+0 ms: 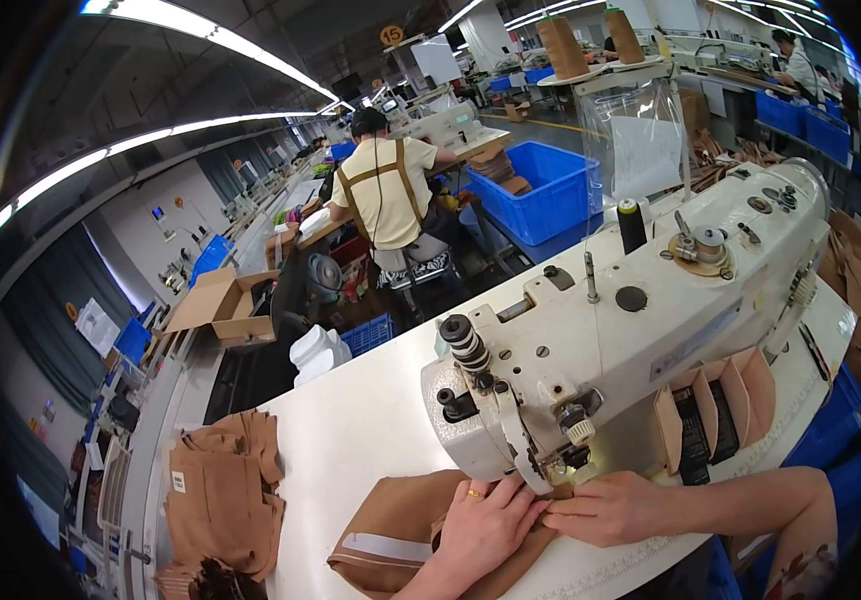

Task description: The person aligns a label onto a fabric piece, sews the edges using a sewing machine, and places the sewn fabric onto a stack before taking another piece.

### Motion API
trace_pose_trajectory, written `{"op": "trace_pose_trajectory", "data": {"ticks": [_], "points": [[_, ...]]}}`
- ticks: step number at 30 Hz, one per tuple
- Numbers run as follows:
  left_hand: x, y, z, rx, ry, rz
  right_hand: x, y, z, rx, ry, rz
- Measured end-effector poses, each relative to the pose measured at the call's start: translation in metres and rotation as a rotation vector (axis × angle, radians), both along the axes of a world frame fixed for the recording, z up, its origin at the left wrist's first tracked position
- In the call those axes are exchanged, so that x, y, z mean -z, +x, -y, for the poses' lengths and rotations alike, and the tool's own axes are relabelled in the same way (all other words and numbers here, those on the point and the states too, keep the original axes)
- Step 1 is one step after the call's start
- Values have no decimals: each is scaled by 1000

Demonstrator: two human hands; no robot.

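Brown fabric point(385, 510) with a white strip on it lies on the white table, its right part under the needle area of the sewing machine point(590, 320). My left hand point(485, 530), with a ring on one finger, presses on this fabric, fingers bent together at its edge. Close beside it, my right hand point(605, 508) pinches the fabric edge just below the presser foot. The fingertips of both hands nearly meet. The needle itself is hard to make out behind the machine head.
A stack of brown pieces point(225, 490) lies at the table's left. A divided holder point(715, 410) stands under the machine arm. White containers point(318, 352) are at the far edge. Beyond, a person point(380, 190) sits near a blue bin point(540, 195). More brown pieces point(855, 290) hang at right.
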State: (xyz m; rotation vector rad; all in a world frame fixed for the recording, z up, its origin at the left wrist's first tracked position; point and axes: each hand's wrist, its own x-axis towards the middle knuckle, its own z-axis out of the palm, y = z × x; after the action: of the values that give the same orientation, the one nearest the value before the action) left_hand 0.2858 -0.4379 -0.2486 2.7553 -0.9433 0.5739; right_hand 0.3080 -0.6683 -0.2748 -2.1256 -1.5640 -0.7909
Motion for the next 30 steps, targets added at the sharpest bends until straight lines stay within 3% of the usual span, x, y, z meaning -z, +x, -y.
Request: {"op": "trace_pose_trajectory", "data": {"ticks": [22, 27, 30], "points": [[3, -6, 0, 61, -4, 48, -6, -1, 1, -16, 29, 2], [7, -12, -11, 205, 85, -25, 0, 1, 6, -132, 80, -90], [-3, -24, -8, 146, 104, -14, -6, -2, 9, -175, 95, -140]]}}
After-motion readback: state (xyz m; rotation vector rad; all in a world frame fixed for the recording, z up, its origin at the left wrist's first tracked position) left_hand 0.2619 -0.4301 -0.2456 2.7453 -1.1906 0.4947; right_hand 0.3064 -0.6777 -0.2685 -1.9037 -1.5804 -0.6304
